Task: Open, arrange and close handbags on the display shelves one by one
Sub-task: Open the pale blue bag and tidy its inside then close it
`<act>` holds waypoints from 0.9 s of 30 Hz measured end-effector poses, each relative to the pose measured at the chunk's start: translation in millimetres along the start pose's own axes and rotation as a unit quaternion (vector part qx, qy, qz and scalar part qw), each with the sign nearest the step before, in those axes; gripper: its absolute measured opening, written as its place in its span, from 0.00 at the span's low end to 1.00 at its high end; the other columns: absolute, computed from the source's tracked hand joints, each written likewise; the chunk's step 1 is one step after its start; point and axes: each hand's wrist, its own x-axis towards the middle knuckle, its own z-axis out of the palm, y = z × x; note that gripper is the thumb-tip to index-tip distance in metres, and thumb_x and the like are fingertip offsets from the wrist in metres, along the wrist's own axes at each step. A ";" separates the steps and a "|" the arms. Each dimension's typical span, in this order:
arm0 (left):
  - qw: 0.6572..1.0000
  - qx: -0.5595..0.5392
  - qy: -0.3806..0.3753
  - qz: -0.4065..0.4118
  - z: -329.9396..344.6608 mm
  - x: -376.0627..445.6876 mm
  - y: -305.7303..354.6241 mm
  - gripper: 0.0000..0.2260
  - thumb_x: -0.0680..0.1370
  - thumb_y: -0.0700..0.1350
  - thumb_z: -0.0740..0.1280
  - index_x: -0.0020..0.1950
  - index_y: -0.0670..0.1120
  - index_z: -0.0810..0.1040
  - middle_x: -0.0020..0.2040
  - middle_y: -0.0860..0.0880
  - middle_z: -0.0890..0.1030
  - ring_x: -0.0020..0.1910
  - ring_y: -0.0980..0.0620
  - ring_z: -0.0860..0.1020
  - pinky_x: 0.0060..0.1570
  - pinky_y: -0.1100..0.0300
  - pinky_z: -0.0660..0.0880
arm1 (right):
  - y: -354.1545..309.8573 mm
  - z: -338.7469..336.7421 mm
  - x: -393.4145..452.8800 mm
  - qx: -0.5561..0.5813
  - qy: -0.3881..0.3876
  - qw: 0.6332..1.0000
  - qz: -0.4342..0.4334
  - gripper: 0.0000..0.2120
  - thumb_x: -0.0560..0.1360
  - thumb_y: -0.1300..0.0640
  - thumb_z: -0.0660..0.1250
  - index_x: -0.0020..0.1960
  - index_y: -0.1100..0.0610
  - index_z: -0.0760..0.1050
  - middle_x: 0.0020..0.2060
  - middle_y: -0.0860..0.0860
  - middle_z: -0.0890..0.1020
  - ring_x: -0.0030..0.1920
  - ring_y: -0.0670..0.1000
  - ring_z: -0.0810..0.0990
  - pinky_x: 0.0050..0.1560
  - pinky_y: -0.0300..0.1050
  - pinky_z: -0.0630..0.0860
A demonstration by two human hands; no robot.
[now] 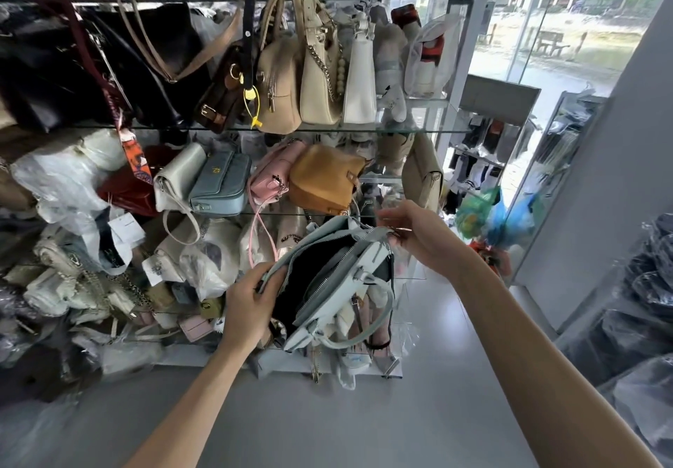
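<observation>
I am holding the pale blue handbag (338,278) in the air in front of the glass display shelves (400,128), its zipper open and dark lining showing. My left grip (251,307) is clamping its near end, while my right grip (418,234) is pinching its far end at the zipper.

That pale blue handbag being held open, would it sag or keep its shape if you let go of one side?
The pale blue handbag probably keeps its shape: its panels look flat and boxy though gripped only at the ends by the left hand and right hand. Its handle droops, so that is floppy. The unzipped, dark interior looks empty, so likely light.
</observation>
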 end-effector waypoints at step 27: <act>0.983 -0.026 -0.182 -0.024 20.4 21.5 78.9 0.14 0.79 0.58 0.70 0.65 0.60 0.79 0.59 0.63 0.82 0.56 0.63 0.79 0.54 0.67 0.73 | 8.1 41.9 -22.5 -0.151 -0.097 0.953 -0.246 0.16 0.78 0.70 0.70 0.61 0.58 0.73 0.44 0.54 0.89 0.45 0.49 0.87 0.51 0.44 0.81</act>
